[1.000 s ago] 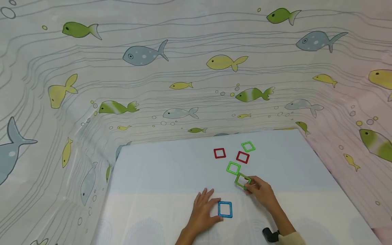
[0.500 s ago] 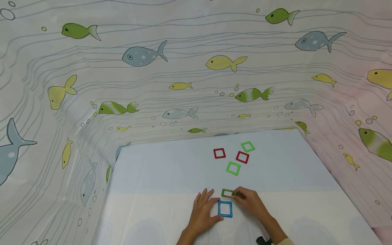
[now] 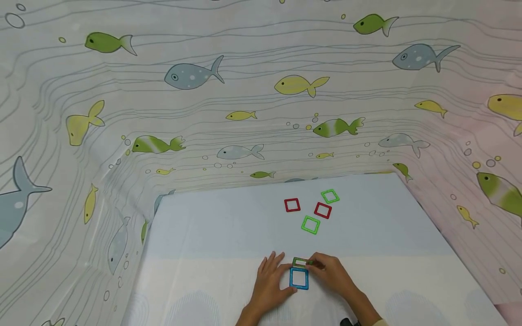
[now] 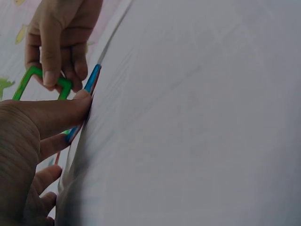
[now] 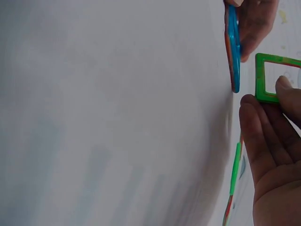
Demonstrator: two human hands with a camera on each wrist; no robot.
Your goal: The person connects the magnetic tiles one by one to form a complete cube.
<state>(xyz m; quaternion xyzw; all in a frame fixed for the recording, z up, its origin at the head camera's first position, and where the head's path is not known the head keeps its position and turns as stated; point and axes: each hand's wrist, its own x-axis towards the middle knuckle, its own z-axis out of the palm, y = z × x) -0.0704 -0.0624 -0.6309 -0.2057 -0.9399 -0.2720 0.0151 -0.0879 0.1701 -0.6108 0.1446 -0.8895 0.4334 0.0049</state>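
On the table, my left hand (image 3: 267, 286) pinches a blue square magnetic tile frame (image 3: 307, 278) between thumb and index finger, which sit at its near and far left corners. My right hand (image 3: 335, 274) holds a dark green square frame (image 3: 301, 259) by its right side. That green frame is tilted up just beyond the far edge of the blue one. In the left wrist view, the blue frame (image 4: 94, 76) lies edge-on beside my thumb. The right wrist view shows the green frame (image 5: 260, 77) standing up between thumb and fingers, near the blue frame (image 5: 234, 52).
Farther back on the table (image 3: 212, 226) lie two red square frames, a left one (image 3: 292, 199) and a right one (image 3: 325, 204). Two light green frames, one nearer (image 3: 303, 222) and one farther (image 3: 333, 201), lie around them. Fish-printed cloth (image 3: 253, 131) surrounds the table.
My right hand has brought the green frame from beside the nearer light green frame toward me and leftward, to the blue frame's far edge. My left hand and the blue frame stay put.
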